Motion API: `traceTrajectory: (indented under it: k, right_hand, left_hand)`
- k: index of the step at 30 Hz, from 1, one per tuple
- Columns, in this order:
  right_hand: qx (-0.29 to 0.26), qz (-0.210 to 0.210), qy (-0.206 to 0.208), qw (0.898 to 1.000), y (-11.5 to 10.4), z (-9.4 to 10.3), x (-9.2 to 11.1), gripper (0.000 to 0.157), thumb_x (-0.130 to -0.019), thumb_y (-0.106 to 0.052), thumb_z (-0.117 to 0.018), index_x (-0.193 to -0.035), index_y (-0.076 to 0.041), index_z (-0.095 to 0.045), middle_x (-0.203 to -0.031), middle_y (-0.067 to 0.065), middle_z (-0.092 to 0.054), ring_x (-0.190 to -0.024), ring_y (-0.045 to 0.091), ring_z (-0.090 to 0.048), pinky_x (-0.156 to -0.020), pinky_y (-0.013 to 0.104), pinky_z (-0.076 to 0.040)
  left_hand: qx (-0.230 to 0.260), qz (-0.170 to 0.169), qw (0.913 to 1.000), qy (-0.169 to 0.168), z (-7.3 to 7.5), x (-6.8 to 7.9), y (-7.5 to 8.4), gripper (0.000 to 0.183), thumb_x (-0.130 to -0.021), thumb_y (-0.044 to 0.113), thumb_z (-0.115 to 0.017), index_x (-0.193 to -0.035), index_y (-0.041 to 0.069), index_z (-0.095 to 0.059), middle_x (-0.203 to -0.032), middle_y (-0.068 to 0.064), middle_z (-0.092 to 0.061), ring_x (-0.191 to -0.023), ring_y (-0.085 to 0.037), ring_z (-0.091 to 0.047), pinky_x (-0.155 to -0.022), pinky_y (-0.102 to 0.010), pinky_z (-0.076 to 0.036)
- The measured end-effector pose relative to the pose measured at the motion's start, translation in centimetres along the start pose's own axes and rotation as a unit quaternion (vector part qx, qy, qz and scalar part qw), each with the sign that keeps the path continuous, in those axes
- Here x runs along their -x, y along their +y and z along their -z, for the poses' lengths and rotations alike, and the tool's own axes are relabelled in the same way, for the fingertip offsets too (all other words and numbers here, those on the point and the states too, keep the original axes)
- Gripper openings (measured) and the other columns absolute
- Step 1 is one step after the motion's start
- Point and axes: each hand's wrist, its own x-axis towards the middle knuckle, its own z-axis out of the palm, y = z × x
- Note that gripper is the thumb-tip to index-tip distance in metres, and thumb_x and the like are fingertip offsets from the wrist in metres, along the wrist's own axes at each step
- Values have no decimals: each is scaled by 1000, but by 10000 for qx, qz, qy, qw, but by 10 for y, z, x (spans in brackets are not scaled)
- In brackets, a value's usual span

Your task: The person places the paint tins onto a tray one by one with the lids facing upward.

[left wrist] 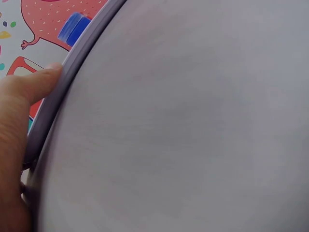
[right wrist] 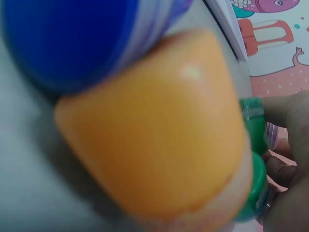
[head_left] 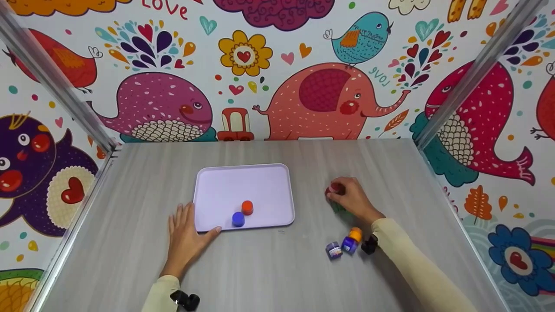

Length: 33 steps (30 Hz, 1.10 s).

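Observation:
My left hand (head_left: 186,238) rests at the near left corner of a pale lilac tray (head_left: 269,182). Its fingers lie along the left side, and the thumb touches the front rim, as the left wrist view also shows. An orange-red paint jar (head_left: 247,207) and a blue one (head_left: 238,219) sit inside the tray near its front edge. Right of the tray, my right hand (head_left: 353,199) pinches a small dark red paint jar (head_left: 334,189), partly hidden by the fingers. Green jars (right wrist: 258,183) sit right at those fingers in the right wrist view.
Nearer me on the table, below the right hand, stand a small purple-labelled jar (head_left: 334,250) and a blue jar (head_left: 350,245) against an orange-topped one (head_left: 355,234). Metal posts and printed walls (head_left: 243,95) enclose the grey table (head_left: 151,173).

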Motion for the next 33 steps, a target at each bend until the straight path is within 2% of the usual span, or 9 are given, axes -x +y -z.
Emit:
traceTrajectory:
  k: [6, 13, 20, 25, 30, 33]
  right_hand:
    - [-34, 88, -108, 9999, -14, -8, -1, 40, -98, -5, -83, -135, 4, -71, -128, 19, -65, -118, 36, -58, -111, 55, -54]
    - [-176, -52, -344, 9992, -34, -18, -3, 42, -98, -7, -84, -137, -1, -71, -129, 13, -62, -119, 31, -56, -112, 51, -55]
    - [125, 393, -496, 9979, -50, -31, -2, 39, -98, -11, -85, -134, -2, -73, -126, 8, -65, -120, 26, -55, -110, 47, -56]
    - [127, 570, -682, 9960, -62, -40, 2, 40, -98, -14, -86, -135, -5, -73, -125, 3, -65, -120, 22, -55, -109, 44, -58]
    - [218, 1140, -791, 9901, -73, -50, 3, 36, -97, -14, -87, -130, -3, -75, -118, 4, -68, -118, 23, -55, -104, 42, -58]
    - [239, 1291, -945, 9868, -77, -56, 3, 36, -98, -15, -86, -130, -4, -75, -119, 3, -68, -118, 21, -54, -102, 40, -58]
  left_hand:
    - [-41, 6, 10000, -11, 0, -1, -1, 120, -89, 62, -83, -168, -10, -28, -174, -35, -29, -166, -53, -9, -133, -69, 3]
    - [2, 43, 10000, -35, 0, 0, 0, 120, -89, 61, -84, -168, -11, -28, -174, -35, -28, -167, -53, -8, -133, -69, 5]
    - [2, 74, 10000, -59, 1, 0, -1, 120, -89, 62, -83, -168, -10, -27, -175, -34, -27, -167, -53, -7, -133, -69, 5]
    - [23, 90, 9999, -62, 0, 1, -2, 121, -89, 61, -84, -168, -10, -27, -175, -34, -26, -167, -53, -6, -133, -68, 5]
    - [0, 31, 10000, 15, 0, 0, -1, 120, -88, 59, -85, -167, -12, -29, -173, -36, -30, -166, -54, -9, -133, -68, 4]
    - [-18, 32, 10000, 8, -1, -1, 0, 120, -88, 59, -85, -167, -12, -28, -173, -36, -29, -166, -54, -9, -133, -68, 4]
